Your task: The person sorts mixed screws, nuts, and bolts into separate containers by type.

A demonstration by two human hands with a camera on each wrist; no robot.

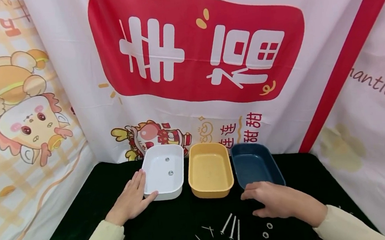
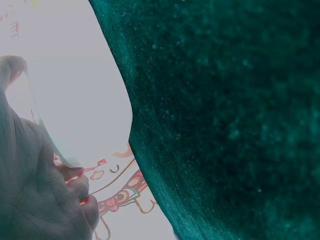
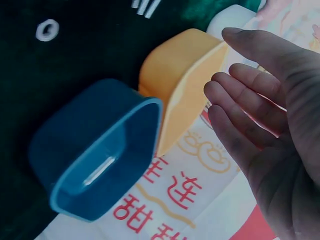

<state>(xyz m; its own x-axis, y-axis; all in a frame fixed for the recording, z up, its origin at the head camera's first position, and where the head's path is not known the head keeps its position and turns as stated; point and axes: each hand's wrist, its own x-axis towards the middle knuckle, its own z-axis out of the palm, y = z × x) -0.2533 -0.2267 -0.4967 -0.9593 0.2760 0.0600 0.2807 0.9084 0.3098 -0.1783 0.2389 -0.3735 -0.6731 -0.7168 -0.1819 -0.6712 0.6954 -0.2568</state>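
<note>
Presently, white tray [image 1: 167,195] is touched by left hand [image 1: 130,199], thumb spread; nothing is held by right hand [image 1: 278,200], fingers loosely bent. Nuts [image 1: 266,235] at its seven o'clock might be scattered if brushed.

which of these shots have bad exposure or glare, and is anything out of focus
Left wrist: the white tray is washed out to a blank shape, the left hand looks dim and grey, and the green cloth is soft and grainy; right wrist: a bright streak of glare inside the blue tray; head: mostly clear, though the cloth sinks to near black.
</note>
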